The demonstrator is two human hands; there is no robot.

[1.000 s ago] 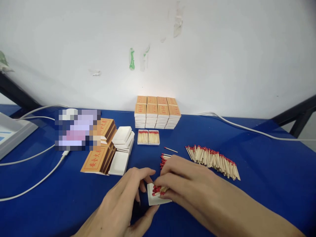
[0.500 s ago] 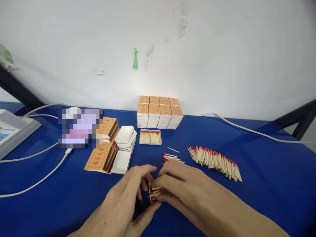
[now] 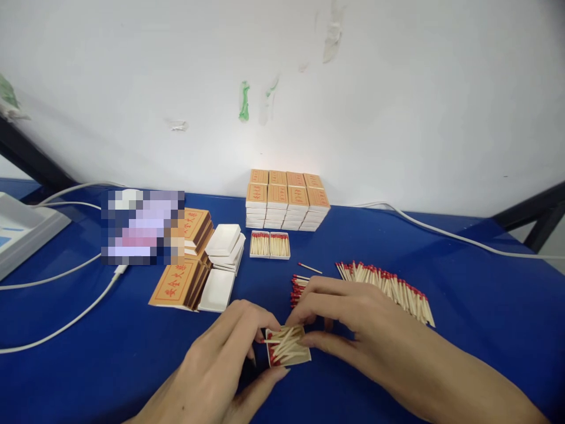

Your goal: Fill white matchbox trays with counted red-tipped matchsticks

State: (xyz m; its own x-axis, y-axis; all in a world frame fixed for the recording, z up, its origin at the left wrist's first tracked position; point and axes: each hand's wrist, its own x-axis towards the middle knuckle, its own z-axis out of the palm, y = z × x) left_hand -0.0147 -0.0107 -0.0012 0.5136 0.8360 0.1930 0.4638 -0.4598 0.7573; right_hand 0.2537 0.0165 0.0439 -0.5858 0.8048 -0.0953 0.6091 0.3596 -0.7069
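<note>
Right hand [image 3: 353, 312] has drawn back off the tray [image 3: 304, 357], pinched by it and left hand [image 3: 220, 353]; mid-filling, the askew matches [image 3: 285, 344] need levelling.

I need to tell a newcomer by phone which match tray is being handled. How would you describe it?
On the blue table, look at the near side, where the person's left hand and right hand meet. Between their fingertips lies a small white tray. Unlike the two neatly filled trays farther back, its matches lie crooked and jumbled.

White scuffed wall [image 3: 397, 88], blue table [image 3: 485, 306], dark frame bars [image 3: 541, 213]
</note>
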